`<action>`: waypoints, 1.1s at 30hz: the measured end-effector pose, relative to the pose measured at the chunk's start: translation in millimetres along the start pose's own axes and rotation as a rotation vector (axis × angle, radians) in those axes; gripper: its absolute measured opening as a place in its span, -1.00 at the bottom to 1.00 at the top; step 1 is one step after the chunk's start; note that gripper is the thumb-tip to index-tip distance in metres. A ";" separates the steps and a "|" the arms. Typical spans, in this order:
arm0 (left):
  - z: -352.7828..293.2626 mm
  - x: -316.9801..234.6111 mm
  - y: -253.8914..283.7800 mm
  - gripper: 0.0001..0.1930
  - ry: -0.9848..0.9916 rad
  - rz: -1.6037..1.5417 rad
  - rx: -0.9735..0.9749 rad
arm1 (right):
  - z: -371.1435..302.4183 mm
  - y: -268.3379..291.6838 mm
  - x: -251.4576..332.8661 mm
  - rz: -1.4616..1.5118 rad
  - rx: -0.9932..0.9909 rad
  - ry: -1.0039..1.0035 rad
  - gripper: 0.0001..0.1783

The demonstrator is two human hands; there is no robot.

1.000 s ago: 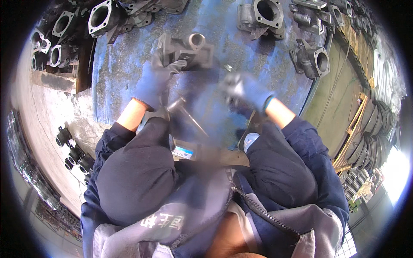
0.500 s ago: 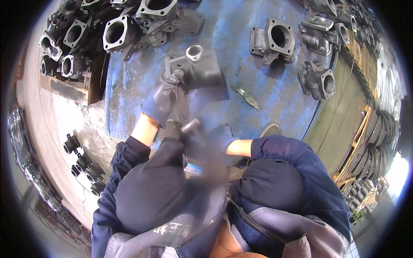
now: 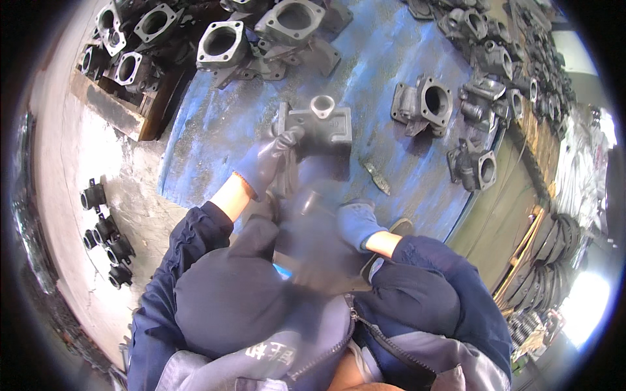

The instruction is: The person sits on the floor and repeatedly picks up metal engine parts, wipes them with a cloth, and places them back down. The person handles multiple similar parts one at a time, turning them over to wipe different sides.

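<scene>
A grey metal casting with a round flanged opening on top rests on the blue work surface. At its left side, my left hand, in a blue glove with a dark coated palm, is closed on the casting's flange end. Nearer to me, my right hand, in a blue glove, is curled with its fingertips out of sight. A blurred grey cylindrical piece shows to the left of it. A hazy smear over the middle of the picture hides what the right hand holds.
A small flat dirty tool lies right of the casting. Two flanged castings stand further right. More castings crowd the far left, beside a wooden pallet. Small dark parts lie on the left floor.
The view has shifted, so the surface and castings sit lower and further right in the picture. My left hand keeps its hold on the casting. My right hand shows more fully.
</scene>
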State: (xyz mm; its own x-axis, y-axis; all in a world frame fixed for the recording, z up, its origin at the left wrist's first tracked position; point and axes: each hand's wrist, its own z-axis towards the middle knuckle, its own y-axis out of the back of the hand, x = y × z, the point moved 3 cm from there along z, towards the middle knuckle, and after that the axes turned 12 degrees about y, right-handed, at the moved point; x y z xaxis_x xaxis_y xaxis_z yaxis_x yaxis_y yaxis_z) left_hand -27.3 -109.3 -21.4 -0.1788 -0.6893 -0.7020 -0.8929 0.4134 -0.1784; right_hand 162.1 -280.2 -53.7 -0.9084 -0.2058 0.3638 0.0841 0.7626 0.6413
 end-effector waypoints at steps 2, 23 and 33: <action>-1.0 -7.2 -3.1 -0.39 -0.044 -0.065 0.049 | -14.0 13.3 -14.7 -0.012 0.048 -0.077 -0.76; 26.6 25.7 5.6 -0.48 -0.204 -0.028 0.058 | -33.1 155.6 -19.7 1.224 -0.762 0.026 -0.44; 42.1 45.7 5.3 -0.40 -0.202 -0.034 0.085 | -25.9 136.3 27.8 1.319 -0.796 -0.240 -0.41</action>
State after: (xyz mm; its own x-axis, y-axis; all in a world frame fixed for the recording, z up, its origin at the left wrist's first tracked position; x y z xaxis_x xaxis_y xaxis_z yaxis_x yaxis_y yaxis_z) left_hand -22.8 -113.6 -83.5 -0.0553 -0.5738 -0.8171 -0.8575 0.4465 -0.2556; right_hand 158.9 -197.9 61.3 -0.0554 0.4816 0.8747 0.9625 -0.2072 0.1750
